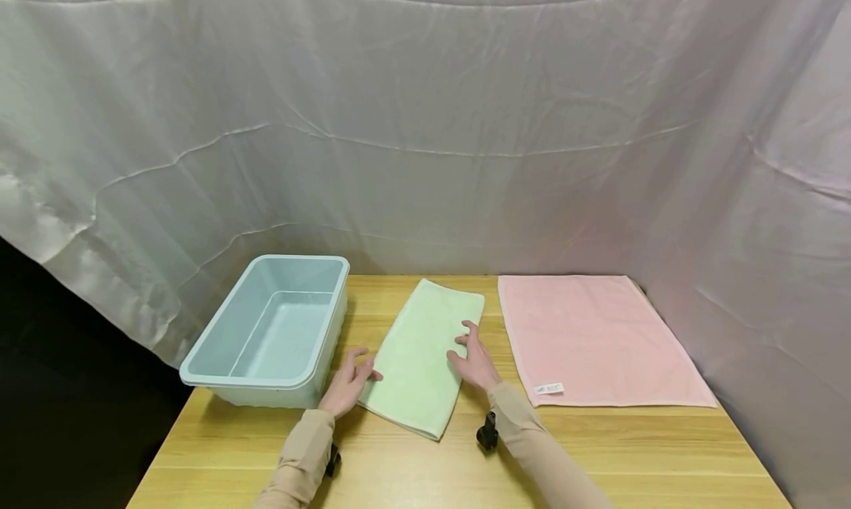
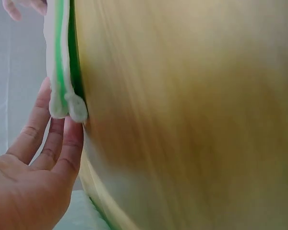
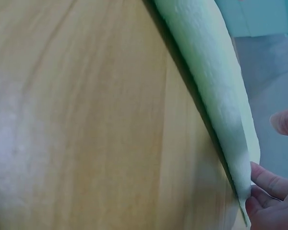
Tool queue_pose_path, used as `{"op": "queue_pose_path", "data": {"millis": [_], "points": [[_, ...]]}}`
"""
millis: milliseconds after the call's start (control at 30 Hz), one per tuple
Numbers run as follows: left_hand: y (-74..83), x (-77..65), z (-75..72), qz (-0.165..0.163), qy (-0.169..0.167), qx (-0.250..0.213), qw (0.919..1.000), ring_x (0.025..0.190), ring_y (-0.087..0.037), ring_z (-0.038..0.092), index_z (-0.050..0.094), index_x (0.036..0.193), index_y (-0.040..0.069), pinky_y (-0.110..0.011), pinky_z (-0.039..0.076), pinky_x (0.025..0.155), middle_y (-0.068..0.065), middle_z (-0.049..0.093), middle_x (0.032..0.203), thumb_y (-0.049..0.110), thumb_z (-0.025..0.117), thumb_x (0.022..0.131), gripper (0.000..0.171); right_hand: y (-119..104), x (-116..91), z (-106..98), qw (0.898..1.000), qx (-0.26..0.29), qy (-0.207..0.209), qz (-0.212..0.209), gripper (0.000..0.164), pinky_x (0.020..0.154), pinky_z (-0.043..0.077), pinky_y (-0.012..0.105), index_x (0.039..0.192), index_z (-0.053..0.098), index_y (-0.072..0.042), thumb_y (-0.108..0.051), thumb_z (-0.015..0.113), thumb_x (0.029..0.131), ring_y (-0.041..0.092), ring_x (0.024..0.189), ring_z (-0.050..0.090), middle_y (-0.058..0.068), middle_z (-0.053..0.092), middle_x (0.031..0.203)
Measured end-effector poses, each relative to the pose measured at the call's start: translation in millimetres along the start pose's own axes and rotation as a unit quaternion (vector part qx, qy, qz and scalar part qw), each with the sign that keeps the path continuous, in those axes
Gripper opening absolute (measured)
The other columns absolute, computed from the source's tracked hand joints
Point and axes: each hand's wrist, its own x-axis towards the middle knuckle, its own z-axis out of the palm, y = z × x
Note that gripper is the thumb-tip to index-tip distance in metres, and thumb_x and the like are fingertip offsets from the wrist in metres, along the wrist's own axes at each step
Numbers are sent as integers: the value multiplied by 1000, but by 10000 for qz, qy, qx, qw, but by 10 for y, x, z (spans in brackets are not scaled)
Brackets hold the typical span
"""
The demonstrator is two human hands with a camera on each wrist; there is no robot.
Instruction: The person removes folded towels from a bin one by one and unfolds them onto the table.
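A pale green towel (image 1: 419, 354), folded into a long layered strip, lies slanted on the wooden table. My left hand (image 1: 347, 387) is at its near left side, and in the left wrist view the fingertips (image 2: 73, 132) meet the folded edge. On the opposite long side is my right hand (image 1: 477, 361). Its fingers (image 3: 271, 182) touch the towel's edge in the right wrist view, while the thumb (image 3: 284, 121) stands apart from the cloth. Neither hand has its fingers curled round the towel.
Just left of my left hand stands a light blue plastic basin (image 1: 246, 381). A pink towel (image 1: 598, 339) with a small white label (image 1: 549, 388) is spread flat at the right. Grey curtain (image 1: 425, 125) hangs behind the table (image 1: 399, 472) and along its right side.
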Motion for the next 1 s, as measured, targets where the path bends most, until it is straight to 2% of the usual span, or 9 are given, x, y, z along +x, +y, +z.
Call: {"op": "queue_pose_path", "data": {"millis": [100,167,267,367,600,767,867,1000], "points": [[-7,-9,20,93,62,-2,9999,119,-38,64,33,146,-4,-58,41,111,-12,76,104,26,37,111,47,9,22,3,10000,-41,-17,-18,68,110,41,62,152,23,-3,-15,61,96,47,133,50,29,58,136],[-9,-13,34,103,103,-9,9999,115,-36,66,35,146,-4,-53,45,108,-12,76,103,25,38,110,46,11,38,5,10000,-65,-34,-9,68,110,41,62,152,23,-3,-16,61,96,47,134,49,29,58,138],[-7,-25,61,79,130,-102,9998,106,-32,69,36,145,-4,-42,53,95,-12,76,102,24,40,110,46,10,57,11,9999,-113,-18,-20,68,111,39,63,151,24,-3,-15,62,96,48,136,45,30,57,139],[5,-47,86,18,107,-294,9995,101,-30,70,36,146,-3,-34,55,84,-14,75,101,23,41,110,45,8,81,16,9999,-116,-24,-48,70,113,37,64,152,23,-1,-15,62,95,49,138,42,32,56,139],[75,-113,134,-79,-125,-745,9971,95,-31,70,33,148,-1,-38,62,77,-20,72,103,22,41,110,44,17,134,29,9997,-194,-97,-92,72,114,34,66,152,22,2,-14,63,95,50,142,36,32,52,143],[104,-128,181,-107,-248,-1064,9940,95,-30,68,32,148,-1,-37,63,71,-24,70,103,13,43,108,43,7,155,24,9994,-257,-173,-130,69,115,34,65,151,26,2,-15,63,96,50,142,36,32,50,145],[100,-126,204,-181,-176,-1317,9910,98,-30,67,32,148,-2,-38,64,70,-27,68,103,6,44,106,44,-6,149,26,9994,-264,-160,-150,66,114,35,64,149,29,1,-15,63,95,50,142,37,32,51,145],[89,-120,203,-354,113,-1632,9859,91,-27,67,36,147,-2,-38,64,68,-28,66,99,-1,46,104,44,-41,103,64,9988,-368,-43,-333,58,112,39,62,144,39,2,-14,64,94,48,135,46,32,56,139]]}}
